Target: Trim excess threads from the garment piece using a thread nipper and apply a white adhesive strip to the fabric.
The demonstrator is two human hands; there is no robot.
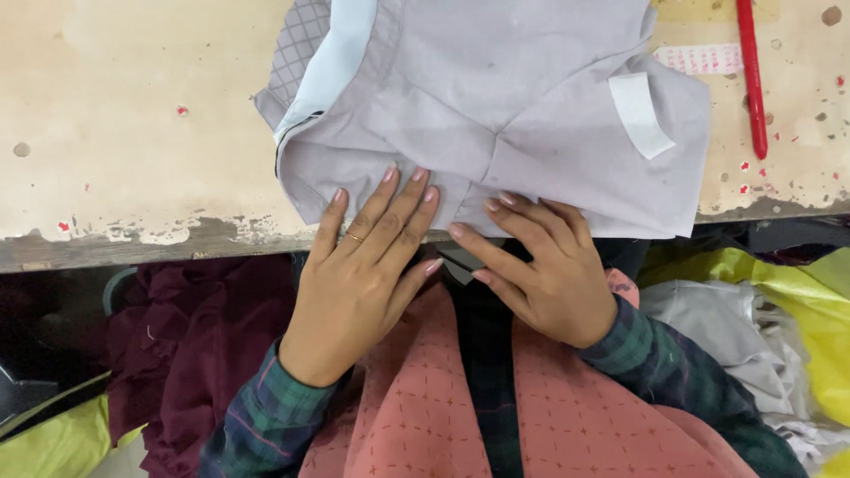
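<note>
Nearby: red pen (752,75) at the table's (133,115) far right, maroon cloth (199,345) below left, yellow bag (815,310) below right. Grey garment (513,106) lies on the table, overhanging its near edge. Left hand (359,283) flat, fingers spread, pressing the hem; right hand (544,265) flat beside it, fingers slightly curled on the fabric edge.

Garment workshop, worn worktable (133,115), fabric heaps (190,354)
</note>
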